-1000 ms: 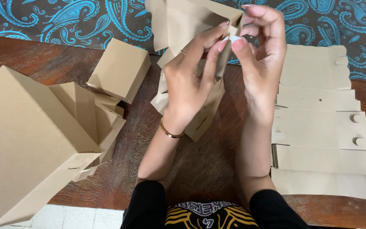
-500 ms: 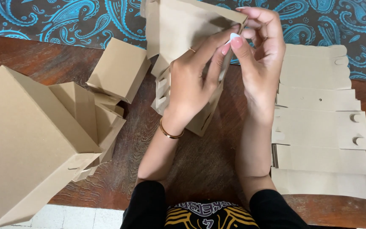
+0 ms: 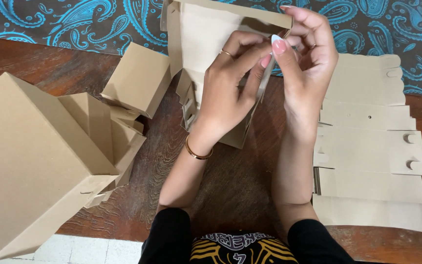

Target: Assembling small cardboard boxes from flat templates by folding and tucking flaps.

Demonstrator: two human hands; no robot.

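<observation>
1. Seen from above, both hands met at the upper right edge of a half-folded cardboard box (image 3: pixel 206 44), which was raised above a dark wooden worktop (image 3: pixel 230 181).
2. The left hand (image 3: pixel 230 93), with a gold ring and bangle, curled over the box's side panel, fingers pinched on it.
3. The right hand (image 3: pixel 308 63) pinched the same edge, thumb to fingertips, touching the left.
4. Left of the arms lay a large closed cardboard box (image 3: pixel 30 161) and a smaller box (image 3: pixel 137 78).
5. To the right lay a stack of flat cardboard blanks (image 3: pixel 367 146).
6. A blue paisley cloth (image 3: pixel 74 24) covered the far side.
</observation>
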